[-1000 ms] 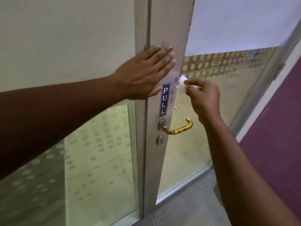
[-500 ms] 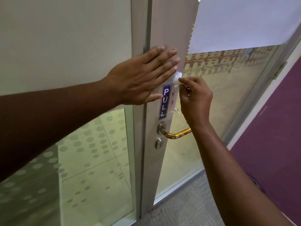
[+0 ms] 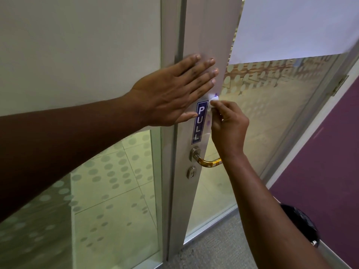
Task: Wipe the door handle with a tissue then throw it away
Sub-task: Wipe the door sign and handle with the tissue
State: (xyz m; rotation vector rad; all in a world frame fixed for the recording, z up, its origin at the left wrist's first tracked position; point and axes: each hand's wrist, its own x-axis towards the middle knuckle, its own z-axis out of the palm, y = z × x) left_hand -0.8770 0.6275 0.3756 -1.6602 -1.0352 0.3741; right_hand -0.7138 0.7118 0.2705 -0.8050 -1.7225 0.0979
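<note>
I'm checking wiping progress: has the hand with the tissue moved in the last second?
Yes. The right hand brought the tissue leftward from over the glass onto the door frame, beside the PULL sticker.

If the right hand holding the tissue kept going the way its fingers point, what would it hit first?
Probably nothing new: the right hand already seems to press the tissue against the door frame, beside the PULL sticker.

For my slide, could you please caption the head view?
Left hand flat on door frame; right hand presses tissue beside PULL sign.
</note>
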